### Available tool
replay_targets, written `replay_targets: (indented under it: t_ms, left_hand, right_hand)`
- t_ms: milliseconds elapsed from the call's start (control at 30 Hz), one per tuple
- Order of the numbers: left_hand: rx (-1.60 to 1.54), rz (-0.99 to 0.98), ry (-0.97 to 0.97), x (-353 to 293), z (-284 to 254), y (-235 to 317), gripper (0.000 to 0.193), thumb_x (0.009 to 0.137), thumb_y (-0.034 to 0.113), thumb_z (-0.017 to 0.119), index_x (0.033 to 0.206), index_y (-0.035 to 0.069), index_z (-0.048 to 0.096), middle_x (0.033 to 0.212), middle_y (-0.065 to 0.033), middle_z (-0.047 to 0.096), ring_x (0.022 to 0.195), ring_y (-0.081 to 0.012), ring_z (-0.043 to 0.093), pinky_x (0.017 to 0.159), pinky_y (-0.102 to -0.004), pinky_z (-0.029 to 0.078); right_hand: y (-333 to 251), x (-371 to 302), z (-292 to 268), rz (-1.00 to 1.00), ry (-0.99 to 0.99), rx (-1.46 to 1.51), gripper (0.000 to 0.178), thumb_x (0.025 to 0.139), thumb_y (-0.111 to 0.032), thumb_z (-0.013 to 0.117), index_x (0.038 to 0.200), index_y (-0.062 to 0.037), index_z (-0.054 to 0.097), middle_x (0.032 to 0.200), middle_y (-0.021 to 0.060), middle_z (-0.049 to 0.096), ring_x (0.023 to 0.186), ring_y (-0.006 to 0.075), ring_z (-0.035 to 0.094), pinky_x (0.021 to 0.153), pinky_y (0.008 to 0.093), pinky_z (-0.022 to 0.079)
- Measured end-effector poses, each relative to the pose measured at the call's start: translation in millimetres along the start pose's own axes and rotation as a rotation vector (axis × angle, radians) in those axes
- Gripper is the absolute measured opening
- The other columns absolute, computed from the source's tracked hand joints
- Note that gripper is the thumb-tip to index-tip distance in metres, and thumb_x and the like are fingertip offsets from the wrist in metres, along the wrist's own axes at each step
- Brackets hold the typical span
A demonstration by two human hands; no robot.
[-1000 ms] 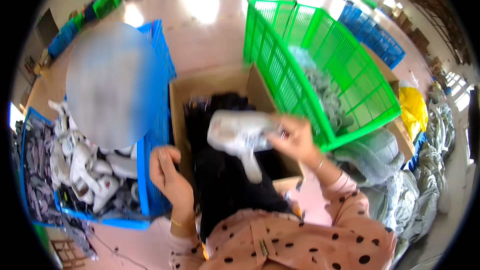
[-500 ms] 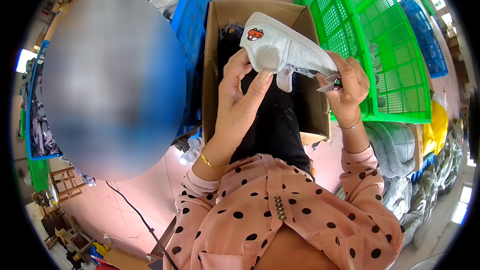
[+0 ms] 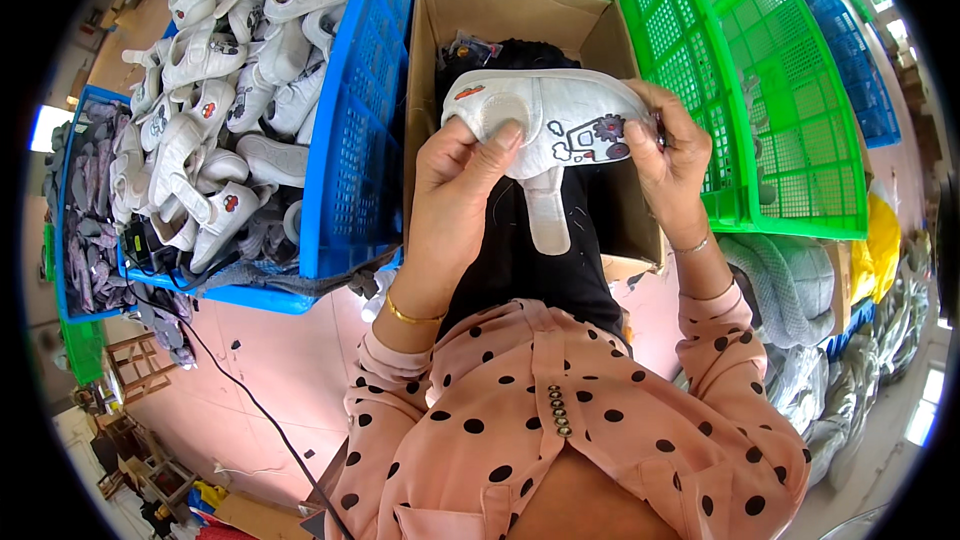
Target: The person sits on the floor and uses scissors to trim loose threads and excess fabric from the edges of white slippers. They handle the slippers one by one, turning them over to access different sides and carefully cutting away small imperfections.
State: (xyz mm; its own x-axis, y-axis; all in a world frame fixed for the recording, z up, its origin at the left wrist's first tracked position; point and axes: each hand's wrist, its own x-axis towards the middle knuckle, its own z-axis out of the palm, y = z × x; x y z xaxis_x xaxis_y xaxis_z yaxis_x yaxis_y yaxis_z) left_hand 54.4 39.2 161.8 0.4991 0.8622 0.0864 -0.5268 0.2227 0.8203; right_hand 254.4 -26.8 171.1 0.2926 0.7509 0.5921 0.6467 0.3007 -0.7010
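A white fabric shoe upper (image 3: 565, 105) with a printed tractor-like picture and a small red motif spans both my hands above the cardboard box. My left hand (image 3: 455, 190) is closed on its left end, the thumb lying over a round pale patch. My right hand (image 3: 680, 165) pinches the other end beside the printed picture. Whatever else the right fingers may hold is hidden. From the upper's lower edge a pale strap (image 3: 548, 215) hangs down loose between the hands.
A cardboard box (image 3: 425, 60) with dark contents stands in front of me. At left, a blue crate (image 3: 350, 120) is heaped with white shoes (image 3: 205, 55). Green crates (image 3: 690, 70) rise at right, near grey padded material (image 3: 785, 285). A black cord (image 3: 245, 385) runs along the lower left.
The shoe upper has been turned and lowered, showing its printed picture and hanging strap more fully. Metal blades seen at my right hand are out of sight. A blurred patch at left is gone.
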Motion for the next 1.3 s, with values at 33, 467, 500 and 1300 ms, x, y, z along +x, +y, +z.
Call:
replay_targets:
  t_ms: [33, 467, 500, 1300]
  left_hand:
    - [-0.006, -0.001, 0.013, 0, 1, 0, 0.026, 0.095, 0.015, 0.064, 0.114, -0.003, 0.063, 0.106, -0.0076, 0.067, 0.096, -0.0098, 0.060, 0.087, -0.0254, 0.047]
    - [0.278, 0.226, 0.161, -16, 4, 1, 0.018, 0.095, 0.008, 0.062, 0.108, -0.005, 0.066, 0.101, -0.0057, 0.068, 0.093, -0.0089, 0.060, 0.086, -0.0249, 0.047]
    - [0.350, 0.221, 0.166, -14, 2, -2, 0.018, 0.095, 0.008, 0.062, 0.107, -0.005, 0.066, 0.100, -0.0052, 0.068, 0.091, -0.0082, 0.059, 0.085, -0.0242, 0.047]
    - [1.615, 1.110, -0.479, -36, -19, -31, 0.014, 0.072, 0.011, 0.064, 0.082, 0.010, 0.074, 0.089, 0.0009, 0.064, 0.120, -0.0161, 0.052, 0.106, -0.0414, 0.045]
  right_hand:
    - [-1, 1, 1, -0.025, 0.040, -0.014, 0.043, 0.073, -0.010, 0.081, 0.111, -0.0010, 0.063, 0.080, 0.0071, 0.064, 0.061, 0.0134, 0.053, 0.060, 0.0241, 0.046]
    - [21, 55, -51, 0.072, 0.341, -0.929, 0.017, 0.080, -0.015, 0.070, 0.096, -0.0137, 0.070, 0.073, 0.0052, 0.066, 0.055, 0.0202, 0.061, 0.047, 0.0327, 0.046]
    - [12, 65, -55, 0.177, 0.469, -0.712, 0.016, 0.076, -0.018, 0.074, 0.090, -0.0126, 0.068, 0.079, 0.0047, 0.071, 0.057, 0.0205, 0.064, 0.047, 0.0331, 0.047]
    - [7, -16, 0, 0.906, -0.426, 0.783, 0.057, 0.087, -0.055, 0.065, 0.107, -0.0031, 0.053, 0.071, -0.0071, 0.040, 0.052, -0.0001, 0.027, 0.044, 0.0176, 0.019]
